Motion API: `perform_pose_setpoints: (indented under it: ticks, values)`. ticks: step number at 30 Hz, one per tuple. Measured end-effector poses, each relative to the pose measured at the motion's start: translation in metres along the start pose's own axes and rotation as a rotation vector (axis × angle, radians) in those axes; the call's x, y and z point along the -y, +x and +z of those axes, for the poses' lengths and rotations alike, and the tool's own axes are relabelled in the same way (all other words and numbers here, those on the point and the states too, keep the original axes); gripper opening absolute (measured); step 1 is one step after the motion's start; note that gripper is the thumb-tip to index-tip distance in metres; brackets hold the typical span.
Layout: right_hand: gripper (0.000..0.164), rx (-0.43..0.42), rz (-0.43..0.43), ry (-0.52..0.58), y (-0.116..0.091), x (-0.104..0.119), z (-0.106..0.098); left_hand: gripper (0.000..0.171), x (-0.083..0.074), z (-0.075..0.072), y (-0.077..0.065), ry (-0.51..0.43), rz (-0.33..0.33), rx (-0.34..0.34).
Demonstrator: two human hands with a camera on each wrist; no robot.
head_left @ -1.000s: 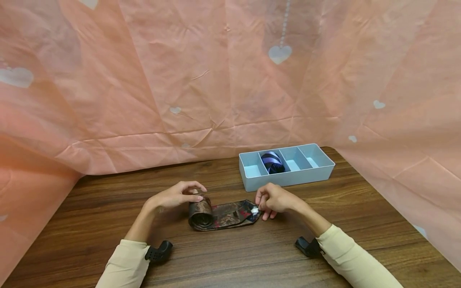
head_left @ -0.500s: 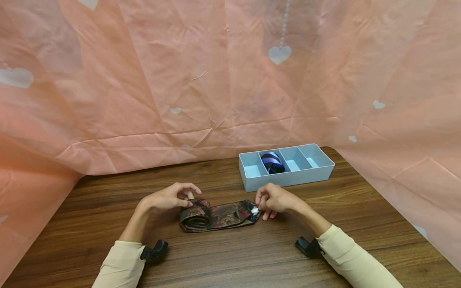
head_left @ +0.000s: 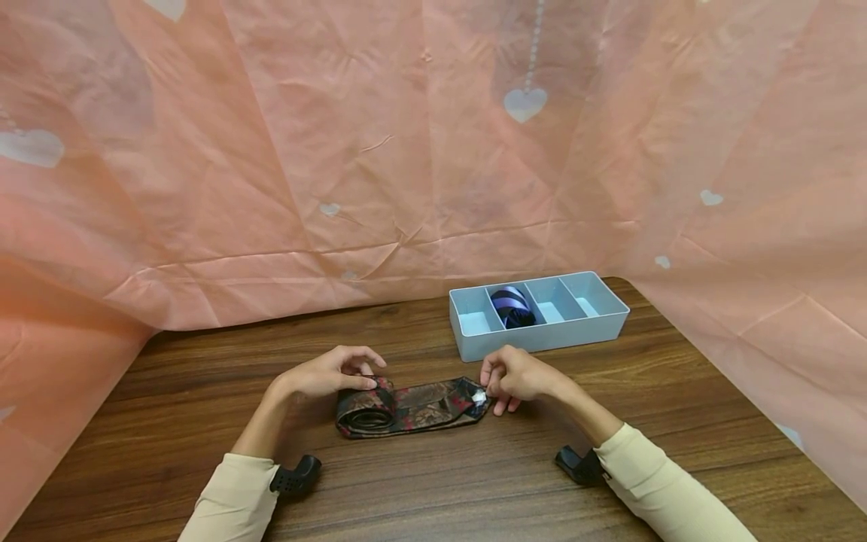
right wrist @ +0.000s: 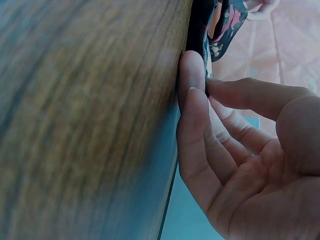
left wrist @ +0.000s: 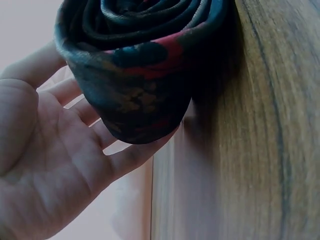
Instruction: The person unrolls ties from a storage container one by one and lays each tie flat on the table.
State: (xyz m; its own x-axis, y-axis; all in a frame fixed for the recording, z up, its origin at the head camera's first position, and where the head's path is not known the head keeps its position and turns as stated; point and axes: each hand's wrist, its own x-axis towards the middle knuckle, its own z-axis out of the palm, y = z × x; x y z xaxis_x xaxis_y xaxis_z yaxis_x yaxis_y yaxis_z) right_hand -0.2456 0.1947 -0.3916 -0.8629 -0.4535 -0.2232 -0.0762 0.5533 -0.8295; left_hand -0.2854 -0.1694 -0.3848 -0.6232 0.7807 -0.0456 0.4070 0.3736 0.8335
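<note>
A dark brown necktie (head_left: 430, 404) with a red and tan floral pattern lies on the wooden table, coiled at its left end and flat toward the right. My left hand (head_left: 327, 374) is at the coil (left wrist: 140, 95), its thumb on top and other fingers curving loosely behind; its index finger is raised off the coil in the head view. At the tie's pointed end, where a white label shows, my right hand (head_left: 516, 376) pinches the tip between thumb and fingers, low against the table. The right wrist view shows this pinch with the fingertips (right wrist: 192, 70) together.
Behind the right hand stands a pale blue tray (head_left: 542, 337) with several compartments. A rolled navy and purple striped tie (head_left: 512, 305) sits in the second from the left. Pink cloth (head_left: 379, 165) with white hearts hangs around the table.
The left hand and the coil have shifted left and the coil looks looser and flatter; since half a second ago the hand moved slightly back right. The right hand stays put.
</note>
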Motion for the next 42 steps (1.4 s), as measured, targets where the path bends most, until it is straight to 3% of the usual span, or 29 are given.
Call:
perform_pose_setpoints:
  ticks: [9, 22, 31, 42]
  values:
    - [0.014, 0.01, -0.003, 0.031, 0.0002, -0.0009, 0.0, 0.039, 0.0003, 0.0008, -0.0002, 0.006, 0.017, -0.008]
    - [0.014, 0.013, 0.012, 0.083, 0.0004, -0.0017, 0.0004, 0.043, -0.0047, 0.0001, -0.0027, -0.042, -0.012, -0.017]
    - [0.014, 0.011, 0.009, 0.059, 0.0004, -0.0016, -0.0002, 0.042, -0.0013, -0.0006, -0.002, -0.038, 0.018, -0.023]
    - [0.014, 0.001, -0.001, 0.043, -0.0003, -0.0025, -0.0019, 0.042, 0.0017, -0.0039, -0.0055, -0.11, 0.016, -0.06]
